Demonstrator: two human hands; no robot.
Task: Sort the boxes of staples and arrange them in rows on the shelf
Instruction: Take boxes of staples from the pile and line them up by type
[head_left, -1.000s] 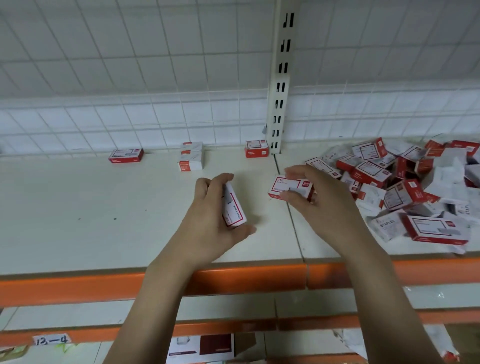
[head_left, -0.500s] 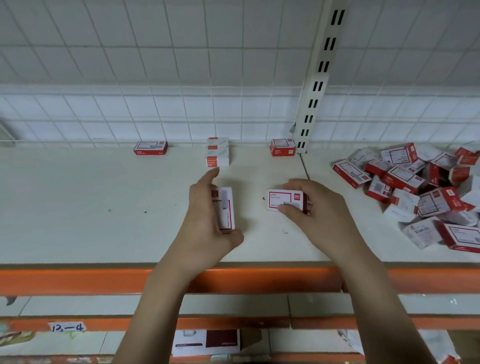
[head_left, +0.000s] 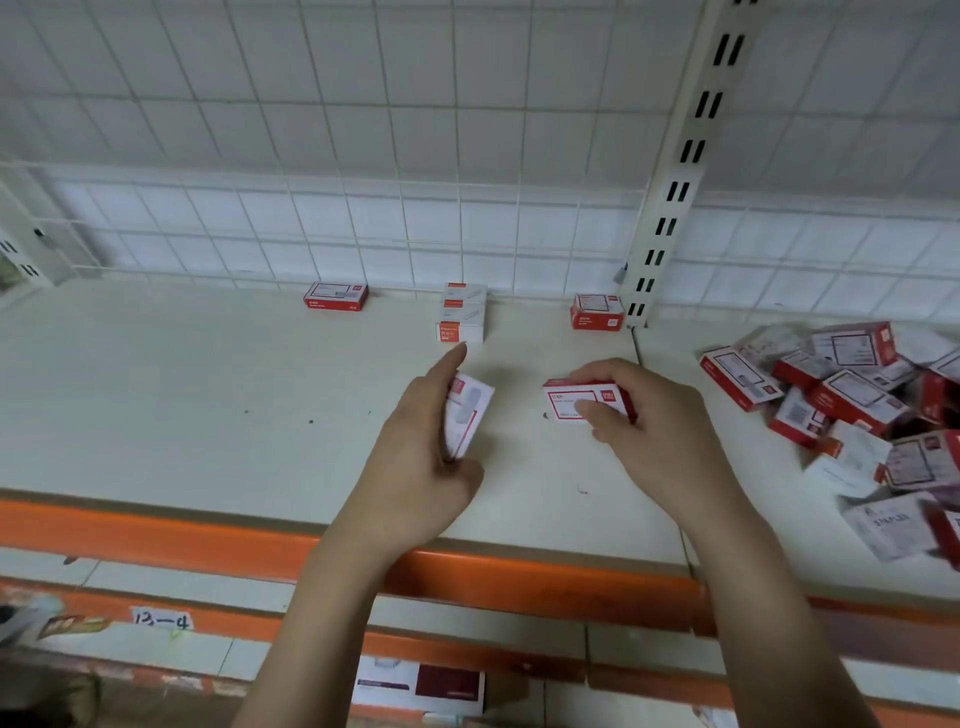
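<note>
A pale shelf (head_left: 182, 415) with an orange front edge was seen below a white wire-grid back panel (head_left: 363, 156). Against the panel three sorted starts had been set: a red box (head_left: 335, 296), a short white stack (head_left: 461, 318) and a second red box (head_left: 596, 310). An unsorted heap of staple boxes (head_left: 841, 410) lay at the right. A mostly white box (head_left: 466, 413) was gripped on edge in the left hand (head_left: 415, 467), forefinger extended toward the white stack; a red-bordered box (head_left: 584, 400) was pinched between thumb and fingers of the right hand (head_left: 649, 431). The step would likely be done best if each label was matched first, then each box was laid flat and squared flush against its own kind.
</note>
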